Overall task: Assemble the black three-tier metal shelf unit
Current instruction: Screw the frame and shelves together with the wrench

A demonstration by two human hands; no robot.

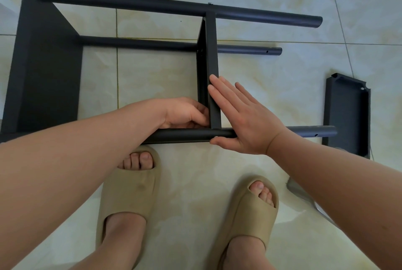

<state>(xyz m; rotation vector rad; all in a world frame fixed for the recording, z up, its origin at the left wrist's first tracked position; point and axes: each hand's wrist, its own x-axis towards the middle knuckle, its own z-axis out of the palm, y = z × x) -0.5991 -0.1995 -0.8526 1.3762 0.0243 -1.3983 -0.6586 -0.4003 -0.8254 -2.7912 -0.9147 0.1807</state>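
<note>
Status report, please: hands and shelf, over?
Left hand grips middle shelf at near pole. Right hand flat against it. Third shelf loose on floor, unfitted. Nothing blocking.

floor: I see pale tiles [195, 193] | on it: black shelf frame [43, 63] on its side | loose shelf panel [345, 115] apart to its right | beige slippers [128, 193] nearest me

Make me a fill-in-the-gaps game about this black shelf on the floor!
1. The number of shelves already fixed to the poles is ____.
2. The loose shelf lies on the person's ____ side.
3. The hand gripping the middle shelf near the front pole is the ____ one.
Missing words: two, right, left.
</note>
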